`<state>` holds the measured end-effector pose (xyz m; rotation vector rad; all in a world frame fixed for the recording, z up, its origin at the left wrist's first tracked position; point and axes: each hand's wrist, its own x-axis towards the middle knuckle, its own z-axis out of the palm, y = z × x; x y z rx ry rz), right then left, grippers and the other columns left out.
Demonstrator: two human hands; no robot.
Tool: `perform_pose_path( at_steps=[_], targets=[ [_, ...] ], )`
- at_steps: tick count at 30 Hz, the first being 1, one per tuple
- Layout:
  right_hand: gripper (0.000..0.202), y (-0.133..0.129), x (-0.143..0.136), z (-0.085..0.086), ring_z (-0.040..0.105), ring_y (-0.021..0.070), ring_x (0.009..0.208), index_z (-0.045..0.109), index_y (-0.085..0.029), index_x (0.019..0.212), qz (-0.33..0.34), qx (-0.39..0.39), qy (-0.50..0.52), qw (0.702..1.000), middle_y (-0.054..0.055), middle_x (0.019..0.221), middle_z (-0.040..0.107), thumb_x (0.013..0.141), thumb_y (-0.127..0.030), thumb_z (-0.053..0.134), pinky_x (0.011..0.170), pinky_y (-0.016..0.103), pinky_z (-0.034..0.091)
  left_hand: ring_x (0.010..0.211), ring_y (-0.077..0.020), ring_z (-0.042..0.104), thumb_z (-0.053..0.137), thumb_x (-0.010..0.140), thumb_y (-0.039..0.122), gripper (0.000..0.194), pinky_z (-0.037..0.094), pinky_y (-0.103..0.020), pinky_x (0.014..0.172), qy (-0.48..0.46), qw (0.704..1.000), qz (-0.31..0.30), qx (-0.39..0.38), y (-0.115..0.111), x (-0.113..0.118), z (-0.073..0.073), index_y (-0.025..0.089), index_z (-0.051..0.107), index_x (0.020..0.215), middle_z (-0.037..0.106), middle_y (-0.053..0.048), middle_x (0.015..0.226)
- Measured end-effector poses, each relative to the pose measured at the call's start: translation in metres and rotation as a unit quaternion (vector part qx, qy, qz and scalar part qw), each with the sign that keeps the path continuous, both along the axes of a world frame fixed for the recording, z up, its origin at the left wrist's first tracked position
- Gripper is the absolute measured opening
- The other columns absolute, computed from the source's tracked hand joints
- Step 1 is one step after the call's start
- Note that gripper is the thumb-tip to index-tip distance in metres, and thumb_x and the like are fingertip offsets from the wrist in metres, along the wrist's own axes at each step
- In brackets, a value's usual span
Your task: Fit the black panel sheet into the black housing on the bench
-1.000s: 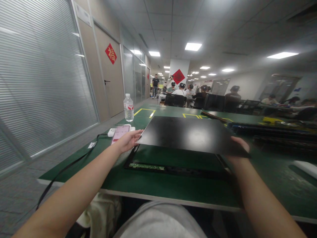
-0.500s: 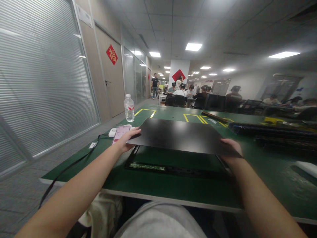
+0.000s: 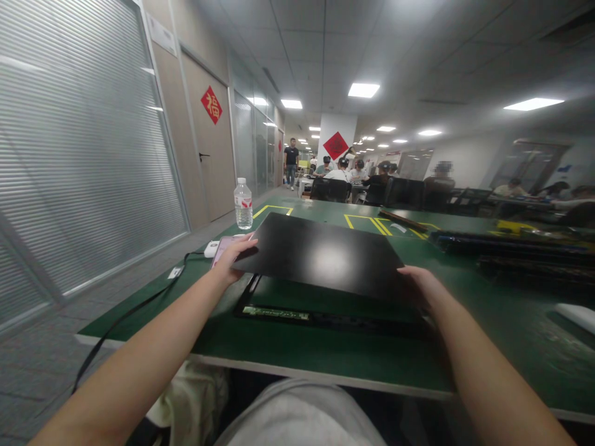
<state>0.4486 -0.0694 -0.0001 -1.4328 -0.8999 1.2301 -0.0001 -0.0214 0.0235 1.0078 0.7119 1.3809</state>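
Note:
A thin black rectangular panel [image 3: 320,251] is held up above the green table [image 3: 297,365], its surface shining with a reflected light. My left hand [image 3: 231,259] grips the panel's left edge, fingers on top. At the right edge my right hand [image 3: 424,286] holds it, partly in shadow. Beneath the panel a black frame [image 3: 344,322] lies on the table, with a green circuit strip [image 3: 276,313] along its near side. The frame's far part is hidden by the panel.
Behind my left hand are a phone [image 3: 220,246], a white device [image 3: 211,249] with a black cable, and a water bottle [image 3: 243,204]. Dark strips [image 3: 511,244] lie at the right, near a white object [image 3: 576,317]. Several people are in the background.
The panel has shifted slightly left and tilted, its right side lower. Both hands have moved left with it, still holding it.

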Motion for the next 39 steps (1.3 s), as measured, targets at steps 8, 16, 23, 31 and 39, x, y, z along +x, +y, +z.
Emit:
perform_pose_path(
  at_steps=[8, 16, 23, 31, 39],
  targets=[
    [0.022, 0.0, -0.002, 0.005, 0.069, 0.0219, 0.067, 0.067, -0.019, 0.094, 0.008, 0.002, 0.124, 0.992, 0.006, 0.076, 0.074, 0.075, -0.016, 0.055, 0.065, 0.034, 0.056, 0.074, -0.0226, 0.073, 0.08, 0.062, 0.018, 0.052, 0.057, -0.028, 0.068, -0.003, 0.999, 0.002, 0.032, -0.004, 0.001, 0.002, 0.011, 0.072, 0.113, 0.078, -0.009, 0.092],
    [0.022, 0.009, 0.011, -0.003, 0.067, 0.0165, 0.063, 0.066, -0.015, 0.099, -0.05, 0.025, 0.063, 0.996, 0.007, 0.075, 0.071, 0.079, -0.013, 0.056, 0.057, 0.025, 0.053, 0.069, -0.0214, 0.072, 0.079, 0.06, 0.019, 0.043, 0.056, -0.027, 0.063, 0.005, 0.999, 0.016, 0.029, 0.0, -0.002, 0.001, 0.013, 0.075, 0.102, 0.078, -0.008, 0.089],
    [0.019, 0.011, 0.014, -0.004, 0.071, 0.0197, 0.068, 0.063, -0.015, 0.1, -0.077, -0.001, 0.041, 0.996, 0.011, 0.079, 0.073, 0.084, -0.017, 0.055, 0.06, 0.029, 0.056, 0.067, -0.0207, 0.071, 0.077, 0.059, 0.017, 0.041, 0.056, -0.026, 0.059, 0.008, 0.999, 0.035, 0.021, -0.001, 0.0, 0.003, 0.013, 0.075, 0.1, 0.078, -0.007, 0.085],
    [0.017, 0.011, 0.017, -0.003, 0.071, 0.0191, 0.068, 0.064, -0.015, 0.096, -0.108, -0.003, 0.028, 0.994, 0.012, 0.075, 0.074, 0.083, -0.014, 0.054, 0.063, 0.027, 0.057, 0.067, -0.0206, 0.072, 0.076, 0.06, 0.015, 0.039, 0.056, -0.025, 0.06, 0.012, 0.999, 0.022, 0.025, 0.001, -0.001, 0.001, 0.012, 0.076, 0.098, 0.078, -0.008, 0.087],
    [0.011, 0.018, 0.03, -0.011, 0.062, 0.0145, 0.054, 0.063, -0.015, 0.09, -0.117, -0.001, 0.008, 0.993, 0.013, 0.076, 0.075, 0.082, -0.015, 0.055, 0.042, 0.021, 0.043, 0.068, -0.0225, 0.072, 0.074, 0.06, 0.016, 0.041, 0.056, -0.027, 0.06, 0.035, 0.999, 0.031, 0.013, 0.001, 0.002, -0.001, 0.013, 0.076, 0.101, 0.078, -0.008, 0.083]
  ],
)
